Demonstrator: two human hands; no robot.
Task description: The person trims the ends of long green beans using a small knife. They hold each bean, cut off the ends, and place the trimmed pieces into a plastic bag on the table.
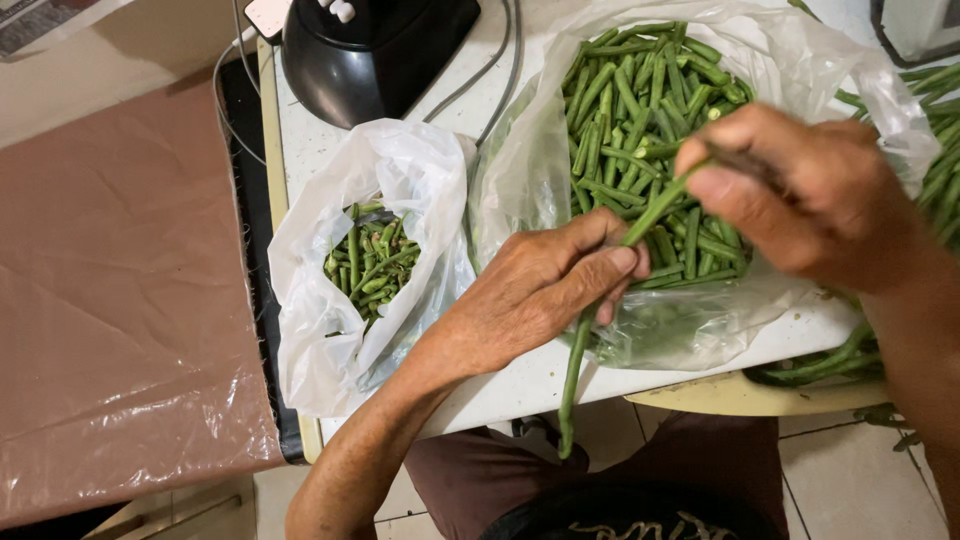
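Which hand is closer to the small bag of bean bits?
Left. The left hand is just beside the small bag; the right hand is farther off, over the big bag.

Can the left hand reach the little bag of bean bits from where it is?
Probably yes. The left hand grips a long bean right beside the small white bag, whose mouth lies open with nothing between them. It would likely have to let go of the bean first.

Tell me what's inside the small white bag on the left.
The small white bag holds short green bean pieces, seen through its open mouth. Anything beneath that pile is covered.
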